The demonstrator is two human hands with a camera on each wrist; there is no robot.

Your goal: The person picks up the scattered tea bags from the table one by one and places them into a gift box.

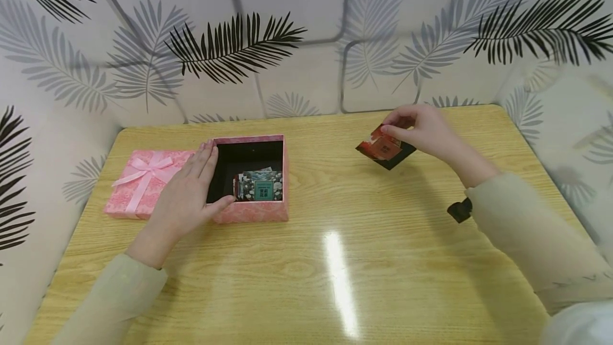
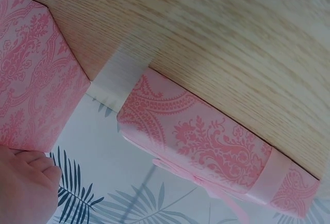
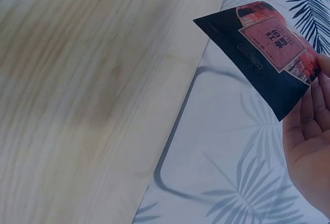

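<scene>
Left hand: the left hand (image 1: 187,193) lies flat, fingers straight and together, on the left wall of the open pink box (image 1: 249,212); the thumb reaches along the box's front left corner. It grips nothing.
Right hand: the right hand (image 1: 421,132) is lifted over the far right part of the table and pinches a red and black packet (image 1: 385,148) between thumb and fingertips.
Packet: it hangs tilted, clear of the tabletop, well apart from the box. In the right wrist view the packet (image 3: 263,48) shows a red label with dark characters on a black ground, and the fingers (image 3: 314,100) hold its right edge.
Box: it stands left of the table's middle, open, black inside, with several small packets (image 1: 258,184) lying in its near right corner.
Lid: a pink lid (image 1: 143,180) with a satin bow lies just beside the box on its left, partly under the left hand.
Table: a light wooden table (image 1: 335,270) with a streak of glare near its middle.
Walls: white sheets printed with black and grey palm leaves (image 1: 234,44).
</scene>
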